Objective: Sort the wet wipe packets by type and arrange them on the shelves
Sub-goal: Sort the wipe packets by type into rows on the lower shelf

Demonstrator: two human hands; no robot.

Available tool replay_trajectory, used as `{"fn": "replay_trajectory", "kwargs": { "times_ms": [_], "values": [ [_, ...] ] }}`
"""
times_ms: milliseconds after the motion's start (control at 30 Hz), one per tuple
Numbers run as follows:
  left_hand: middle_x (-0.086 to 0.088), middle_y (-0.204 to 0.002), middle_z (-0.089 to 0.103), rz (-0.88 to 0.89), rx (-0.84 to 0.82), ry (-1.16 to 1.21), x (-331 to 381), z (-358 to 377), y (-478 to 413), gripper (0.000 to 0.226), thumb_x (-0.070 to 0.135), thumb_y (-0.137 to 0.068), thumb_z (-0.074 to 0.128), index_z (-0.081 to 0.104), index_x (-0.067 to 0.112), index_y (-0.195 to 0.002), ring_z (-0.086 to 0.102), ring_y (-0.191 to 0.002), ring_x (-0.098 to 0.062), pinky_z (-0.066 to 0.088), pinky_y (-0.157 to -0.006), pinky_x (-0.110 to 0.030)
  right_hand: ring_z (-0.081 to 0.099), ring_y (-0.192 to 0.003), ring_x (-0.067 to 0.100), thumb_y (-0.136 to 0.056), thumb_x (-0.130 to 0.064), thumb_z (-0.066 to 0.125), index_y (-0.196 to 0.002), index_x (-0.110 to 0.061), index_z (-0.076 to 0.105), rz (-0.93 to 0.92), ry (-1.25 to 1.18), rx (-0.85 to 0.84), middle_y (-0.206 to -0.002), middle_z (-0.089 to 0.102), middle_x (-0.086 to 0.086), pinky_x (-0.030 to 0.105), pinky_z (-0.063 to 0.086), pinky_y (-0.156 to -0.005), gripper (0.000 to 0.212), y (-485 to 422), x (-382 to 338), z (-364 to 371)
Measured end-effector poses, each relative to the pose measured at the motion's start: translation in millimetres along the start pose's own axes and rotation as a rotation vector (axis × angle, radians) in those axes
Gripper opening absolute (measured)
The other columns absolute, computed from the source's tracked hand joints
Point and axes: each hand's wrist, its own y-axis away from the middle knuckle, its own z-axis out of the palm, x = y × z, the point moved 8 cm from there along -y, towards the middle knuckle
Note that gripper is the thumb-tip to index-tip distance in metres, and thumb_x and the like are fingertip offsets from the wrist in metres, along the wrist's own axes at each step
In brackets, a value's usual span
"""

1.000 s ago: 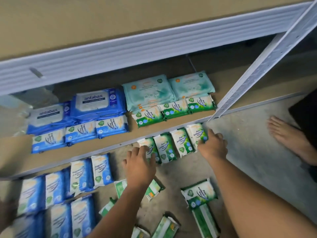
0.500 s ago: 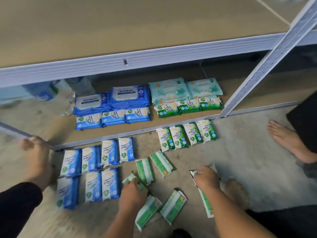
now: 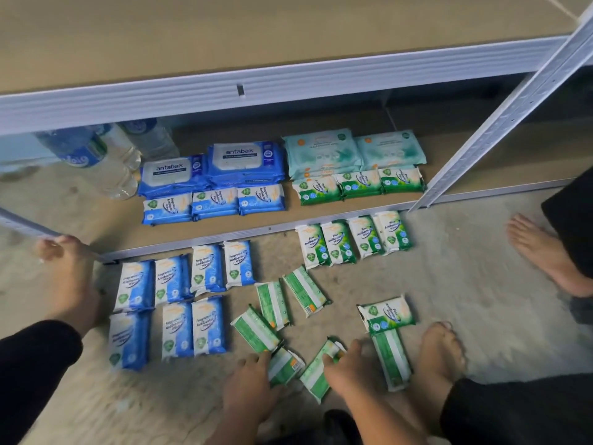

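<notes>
Head view, looking down. Blurred by motion near the lower edge: left hand [image 3: 253, 377] with fingertips at a small face-down packet [image 3: 286, 364], pinching or merely touching not discernible; right hand [image 3: 348, 370] with fingers curled over the upper end of a slanted green packet [image 3: 313, 375]. Both forearms cut off by the bottom border. Print on the face-down green packets [image 3: 272, 303] illegible. Water bottles [image 3: 96, 162] half hidden under the upper shelf [image 3: 224, 33]; rear of the lower shelf [image 3: 290, 220] in shadow.

Bare concrete floor [image 3: 465, 277] in front of a metal rack with a perforated upright [image 3: 500, 123]. Sorted on the lower shelf: Antabax packs [image 3: 244, 159] behind blue packets [image 3: 213, 202], teal packs [image 3: 321, 152] behind green Pine packets [image 3: 359, 184]. On the floor: two rows of blue Fragrance Free packets [image 3: 205, 326] at left, a row of four Pine packets [image 3: 353, 240] just before the shelf edge, the face-down green packets loose between. Wearer's left foot [image 3: 70, 277] and right foot [image 3: 441, 354] bare; a third foot [image 3: 545, 252] at far right.

Compared with half a second before: right hand shifted left off the long face-down packet [image 3: 391, 364], uncovering a face-up Pine packet [image 3: 386, 313] touching its top end; left hand in about the same place; shelf and floor rows unchanged.
</notes>
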Motion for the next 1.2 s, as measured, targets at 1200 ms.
{"fn": "replay_trajectory", "kwargs": {
  "times_ms": [1200],
  "values": [
    [0.007,-0.113,0.056,0.117,0.226,0.332,39,-67,13,0.055,0.054,-0.078,0.064,0.053,0.023,-0.121,0.056,-0.105,-0.014,0.045,-0.087,-0.025,0.060,-0.075,0.013,-0.081,-0.029,0.067,-0.096,-0.025,0.049,-0.283,-0.191,0.163,-0.091,0.063,-0.004,0.027,0.044,-0.059,0.024,-12,-20,-38]
  ]
}}
